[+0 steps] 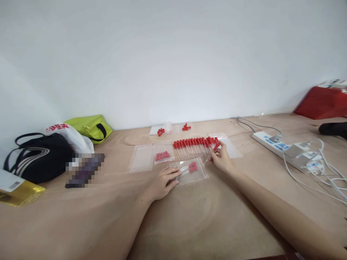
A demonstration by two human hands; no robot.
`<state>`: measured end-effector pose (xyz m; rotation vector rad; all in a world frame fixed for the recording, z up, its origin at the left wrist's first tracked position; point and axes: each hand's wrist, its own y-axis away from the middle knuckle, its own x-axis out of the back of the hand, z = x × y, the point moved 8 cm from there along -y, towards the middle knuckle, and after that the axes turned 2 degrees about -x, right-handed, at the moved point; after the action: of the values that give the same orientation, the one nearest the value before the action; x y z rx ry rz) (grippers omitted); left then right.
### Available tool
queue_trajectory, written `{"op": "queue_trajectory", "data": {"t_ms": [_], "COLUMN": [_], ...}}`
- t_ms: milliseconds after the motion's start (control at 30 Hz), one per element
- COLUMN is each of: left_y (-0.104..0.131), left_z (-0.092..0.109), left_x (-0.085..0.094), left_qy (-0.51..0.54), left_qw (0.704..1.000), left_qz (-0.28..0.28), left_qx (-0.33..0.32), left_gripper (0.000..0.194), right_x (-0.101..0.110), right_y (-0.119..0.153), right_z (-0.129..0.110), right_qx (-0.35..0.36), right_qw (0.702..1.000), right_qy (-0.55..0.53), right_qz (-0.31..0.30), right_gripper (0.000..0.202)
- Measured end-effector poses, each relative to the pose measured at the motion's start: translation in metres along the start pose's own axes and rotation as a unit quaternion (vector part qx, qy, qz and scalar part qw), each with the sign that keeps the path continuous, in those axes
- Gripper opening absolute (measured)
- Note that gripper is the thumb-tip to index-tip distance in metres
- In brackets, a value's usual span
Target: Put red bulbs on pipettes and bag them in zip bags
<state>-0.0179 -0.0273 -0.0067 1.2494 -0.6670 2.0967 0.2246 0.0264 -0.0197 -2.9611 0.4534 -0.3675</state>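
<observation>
**On a brown surface [168, 224]: two hands among red-bulbed droppers**

Mosaic blurring obscured a dark object [88, 171] at the left. A gold package [29, 191] was cut off by the left edge of view, and a red object [320, 103] and a black object [333, 129] by the right edge. The lower stems in the dropper row [193, 142] overlapped and were hard to separate. Red characters on the white plastic bag [84, 139] were too distorted to read; the white label on the gold package bore a barcode, likewise illegible.

The right hand [224, 159] had thumb and fingers closed on a single dropper [216, 146], its bulb uppermost and its stem slanting down toward the left, at the right end of the row. The left hand [166, 180] lay across the left end of a clear bag [199, 176] containing two droppers [192, 166]; whether its thumb and fingers pinched the plastic could not be told. A second filled bag [159, 148] lay farther left, beside a flat bag [141, 157].
</observation>
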Motion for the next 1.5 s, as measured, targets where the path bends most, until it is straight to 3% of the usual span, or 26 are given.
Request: {"op": "queue_trajectory", "data": {"t_ms": [200, 433, 633, 800, 967, 1200, 1267, 1367, 1433, 1500], "left_y": [-0.001, -0.001, -0.001, 0.0, 0.001, -0.001, -0.001, -0.001, 0.0, 0.0], "left_z": [0.004, 0.003, 0.001, 0.001, -0.002, 0.003, 0.003, 0.001, 0.0, 0.0], "left_x": [0.004, 0.004, 0.003, 0.004, 0.004, 0.005, 0.004, 0.003, 0.002, 0.002], "left_qy": [0.004, 0.008, 0.01, 0.0, -0.005, 0.005, 0.009, 0.01, 0.01, 0.013], "left_qw": [1.0, 1.0, 1.0, 1.0, 0.998, 1.0, 1.0, 1.0, 1.0, 1.0], "left_qz": [0.002, 0.002, 0.002, 0.003, -0.004, 0.007, 0.006, 0.007, 0.006, 0.004], "left_qx": [0.009, 0.014, 0.014, 0.031, 0.059, 0.016, 0.004, 0.002, 0.004, 0.003], "left_gripper": [0.036, 0.036, 0.035, 0.039, 0.042, 0.037, 0.034, 0.032, 0.032, 0.032], "right_x": [-0.014, -0.022, -0.018, -0.032, -0.041, -0.065, -0.057, -0.025, -0.004, 0.003], "right_y": [0.018, 0.027, 0.031, 0.036, 0.04, 0.053, 0.046, 0.017, -0.003, -0.018], "right_z": [0.008, 0.006, 0.011, 0.01, 0.005, -0.007, -0.002, -0.005, -0.014, -0.018], "right_qx": [-0.024, -0.056, -0.106, -0.111, -0.089, -0.03, -0.035, 0.016, 0.07, 0.082], "right_qw": [0.985, 0.981, 0.966, 0.977, 0.98, 0.951, 0.959, 0.986, 0.978, 0.954], "right_qy": [-0.171, -0.18, -0.233, -0.145, -0.09, -0.077, -0.024, 0.088, 0.194, 0.288], "right_qz": [0.002, -0.035, -0.025, -0.112, -0.155, -0.299, -0.28, -0.138, -0.029, 0.019], "right_gripper": [0.055, 0.048, 0.041, 0.034, 0.032, 0.032, 0.031, 0.019, 0.009, 0.01]}}
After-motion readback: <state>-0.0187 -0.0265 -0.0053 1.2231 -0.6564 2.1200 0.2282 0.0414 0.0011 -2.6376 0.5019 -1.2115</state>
